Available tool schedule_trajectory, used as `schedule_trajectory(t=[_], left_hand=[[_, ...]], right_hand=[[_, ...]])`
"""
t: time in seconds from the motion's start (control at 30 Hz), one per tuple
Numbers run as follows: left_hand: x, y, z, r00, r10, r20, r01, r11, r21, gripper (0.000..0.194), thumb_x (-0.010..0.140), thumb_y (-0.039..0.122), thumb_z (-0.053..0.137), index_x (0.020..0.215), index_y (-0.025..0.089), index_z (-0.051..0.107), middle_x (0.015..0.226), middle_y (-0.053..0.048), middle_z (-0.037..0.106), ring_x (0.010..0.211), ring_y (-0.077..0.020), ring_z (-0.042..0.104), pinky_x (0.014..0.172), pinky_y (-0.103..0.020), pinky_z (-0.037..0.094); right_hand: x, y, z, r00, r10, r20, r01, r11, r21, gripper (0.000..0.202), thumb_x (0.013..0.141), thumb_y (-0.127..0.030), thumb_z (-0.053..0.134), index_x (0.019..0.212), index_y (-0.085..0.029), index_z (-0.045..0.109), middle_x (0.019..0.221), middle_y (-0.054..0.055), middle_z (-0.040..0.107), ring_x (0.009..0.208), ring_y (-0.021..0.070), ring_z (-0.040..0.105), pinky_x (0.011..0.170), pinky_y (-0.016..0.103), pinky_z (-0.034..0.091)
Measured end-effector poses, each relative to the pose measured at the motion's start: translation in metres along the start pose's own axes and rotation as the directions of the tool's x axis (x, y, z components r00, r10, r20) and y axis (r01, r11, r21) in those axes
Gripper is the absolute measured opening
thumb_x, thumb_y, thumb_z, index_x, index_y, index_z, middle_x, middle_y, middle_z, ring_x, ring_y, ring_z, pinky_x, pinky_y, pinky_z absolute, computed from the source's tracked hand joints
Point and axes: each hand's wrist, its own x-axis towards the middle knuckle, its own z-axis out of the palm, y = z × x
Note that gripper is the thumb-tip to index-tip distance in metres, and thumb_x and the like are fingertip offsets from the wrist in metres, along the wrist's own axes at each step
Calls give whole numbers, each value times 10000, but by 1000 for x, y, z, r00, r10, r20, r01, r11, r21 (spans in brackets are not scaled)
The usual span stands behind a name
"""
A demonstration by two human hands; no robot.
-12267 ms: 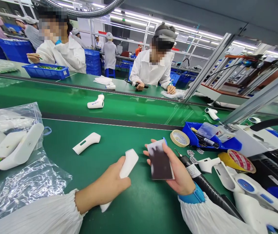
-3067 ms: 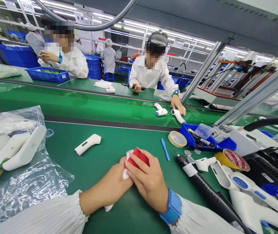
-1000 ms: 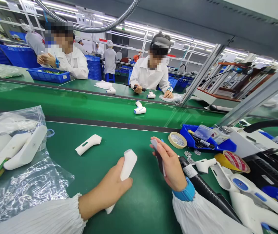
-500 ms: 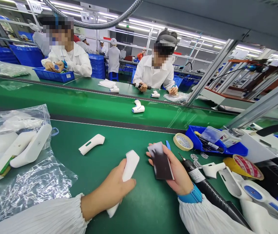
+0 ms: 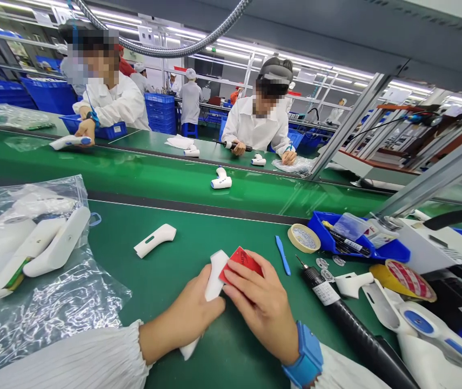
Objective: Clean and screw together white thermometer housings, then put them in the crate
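Note:
My left hand point(image 5: 190, 308) is wrapped round a white plastic housing point(image 5: 216, 275), its angled end pointing up and its lower end showing below the palm. From the right, my right hand point(image 5: 259, 297) holds a piece of sandpaper point(image 5: 242, 265), red printed back facing up, against the upper end of the housing. The sandpaper's dark face is turned down and hidden. Beyond my left hand, a white half-shell with a slot point(image 5: 155, 240) lies on the green bench. A blue pry tool point(image 5: 282, 255) rests beyond my right hand.
Clear bags point(image 5: 64, 292) with white housings cover the left side. To the right lie a tape roll point(image 5: 303, 237), a blue tray point(image 5: 401, 251) of tools, a black electric screwdriver point(image 5: 344, 319) and white parts. A green conveyor point(image 5: 153, 178) carries a white device point(image 5: 221, 179); co-workers sit beyond.
My right hand has moved left and turned over, bringing the sandpaper onto the housing, red side now up. A co-worker at the far left now holds a white device over the conveyor.

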Motion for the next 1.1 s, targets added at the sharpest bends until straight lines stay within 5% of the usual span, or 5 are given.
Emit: schedule_trajectory(t=[0.23,0.63,0.83,1.0,1.1], left_hand=[[-1,2,3,995,96,-22,-94,993,65,313,718,142,399,1026,197,400,559,93,356,434,-76,315,386,-188,275],[1,5,4,979,196,-54,-185,969,167,311,716,175,401,1026,183,413,764,11,541,644,-144,479,578,-242,378],[-1,7,6,994,91,-54,-75,966,246,356,707,210,390,1061,176,396,594,65,420,496,-119,389,459,-215,308],[2,5,6,998,31,-59,-16,969,248,443,729,333,398,1143,186,342,490,86,384,414,-129,369,405,-220,297],[2,3,8,992,56,-109,-24,961,274,486,717,365,409,1169,197,344,478,87,370,411,-136,376,399,-226,304]], right_hand=[[5,2,7,998,35,-54,-40,995,-93,239,806,-186,554,1017,-243,650,1049,30,658,1111,261,486,876,469,444],[3,-4,5,997,-24,-68,14,989,-144,235,802,-176,558,1011,-233,650,1051,10,659,1117,262,472,838,427,459],[4,-2,7,993,81,-88,-91,990,-107,203,832,-219,525,982,-239,660,1033,15,666,1068,212,521,934,427,410],[2,-4,4,1000,19,-12,-20,995,-93,210,834,-261,522,1004,-262,645,1054,-27,656,1102,191,496,962,387,393],[5,5,7,990,133,-37,-135,989,-55,207,858,-280,483,981,-262,649,1036,-23,665,1055,151,536,993,356,361]])
